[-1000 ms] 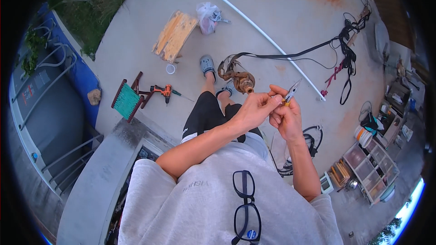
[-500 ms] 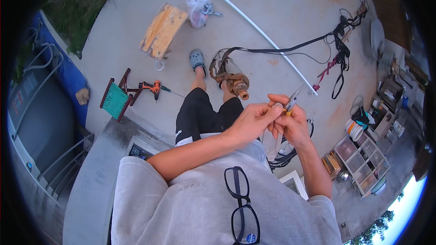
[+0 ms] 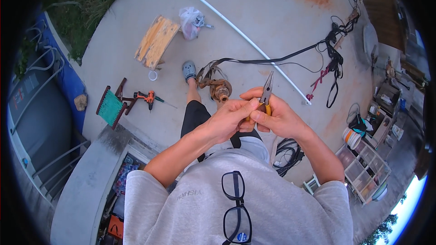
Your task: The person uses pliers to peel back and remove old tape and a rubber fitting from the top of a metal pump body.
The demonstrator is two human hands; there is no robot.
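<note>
Needle-nose pliers (image 3: 267, 91) with yellow handles are held in front of my body, their closed jaws pointing away from me. My right hand (image 3: 280, 117) is wrapped around the handles, thumb lying across them. From the other side, my left hand (image 3: 229, 119) is closed, its thumb and forefinger pinching at the left yellow handle; its lower fingers are partly hidden. Just beyond the left hand, a rusty round fitting (image 3: 221, 91) wrapped in a brown strap stands by my legs, partly covering one foot.
A black strap (image 3: 290, 57) runs right from the fitting, crossing a long white pipe (image 3: 236, 28). To the left are an orange cordless drill (image 3: 147, 97), a green-seated folding stool (image 3: 110, 107) and a wooden stool (image 3: 156, 41). Coiled black cable (image 3: 289, 156) and a divided tray (image 3: 363, 168) lie right.
Both hands have shifted left and slightly nearer my body with the pliers. The pliers' jaws now point more upright in the view, and my right hand has turned, bringing its thumb over the handles.
</note>
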